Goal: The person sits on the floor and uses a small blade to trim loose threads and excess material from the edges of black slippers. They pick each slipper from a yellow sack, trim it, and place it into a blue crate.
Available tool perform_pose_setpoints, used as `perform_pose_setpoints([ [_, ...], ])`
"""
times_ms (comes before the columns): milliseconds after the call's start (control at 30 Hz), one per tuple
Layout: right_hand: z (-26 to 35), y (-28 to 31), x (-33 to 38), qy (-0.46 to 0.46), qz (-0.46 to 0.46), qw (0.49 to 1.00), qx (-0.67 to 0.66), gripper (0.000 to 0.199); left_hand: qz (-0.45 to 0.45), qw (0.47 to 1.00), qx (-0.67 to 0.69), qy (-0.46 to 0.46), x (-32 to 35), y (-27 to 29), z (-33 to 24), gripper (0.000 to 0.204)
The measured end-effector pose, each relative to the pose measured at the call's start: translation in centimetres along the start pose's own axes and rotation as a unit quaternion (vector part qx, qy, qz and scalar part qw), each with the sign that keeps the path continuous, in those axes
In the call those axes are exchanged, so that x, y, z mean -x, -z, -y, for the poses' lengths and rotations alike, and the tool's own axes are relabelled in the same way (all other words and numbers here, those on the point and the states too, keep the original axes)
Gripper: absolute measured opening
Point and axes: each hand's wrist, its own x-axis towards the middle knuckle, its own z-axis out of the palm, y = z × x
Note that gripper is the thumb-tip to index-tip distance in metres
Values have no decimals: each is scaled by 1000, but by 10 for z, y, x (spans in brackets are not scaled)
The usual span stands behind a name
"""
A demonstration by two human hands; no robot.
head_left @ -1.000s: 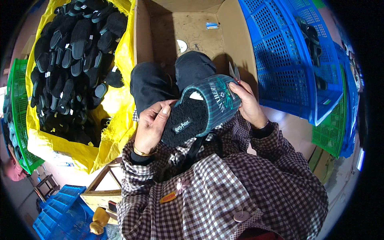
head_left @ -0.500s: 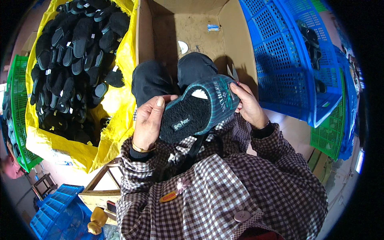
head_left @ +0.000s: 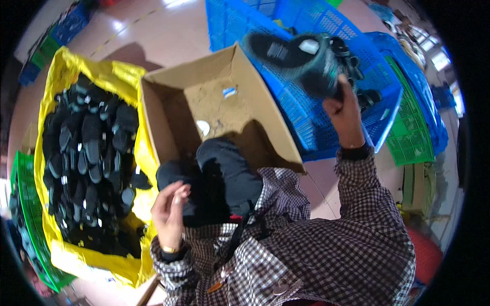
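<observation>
My right hand [head_left: 348, 112] is raised at the upper right, its fingers wrapped round a slipper [head_left: 265, 49]. The slipper has a black fleecy insole with a pale label and a dark teal upper, and looks smeared by motion. It hangs over the blue plastic basket [head_left: 240, 23], where several other dark slippers [head_left: 339, 47] lie partly hidden behind it. Over my lap, beside the yellow sack [head_left: 92, 266], my left hand [head_left: 171, 210] holds nothing. Its fingers are loosely bent and a little apart.
Black slippers [head_left: 89, 153] fill the yellow sack on the left. An open cardboard box [head_left: 199, 97] stands before my knees, with small scraps inside. Green plastic crates [head_left: 35, 239] stand at the far left, and another green crate [head_left: 411, 137] is at the right.
My left hand has let go of the slipper. The right hand has carried it up and right, over the blue basket. The view has shifted, and the scissor blades near the right hand no longer show.
</observation>
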Motion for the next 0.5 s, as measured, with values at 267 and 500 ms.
perform_pose_setpoints([
  [267, 49, 112, -53, 73, -166, 893, 411, 38, 32, 973, -45, -226, -20, -19, -70, 23],
  [500, 3, 154, -51, 4, -122, 826, 550, 24, 84, 954, -129, -257, -65, -65, -97, 21],
])
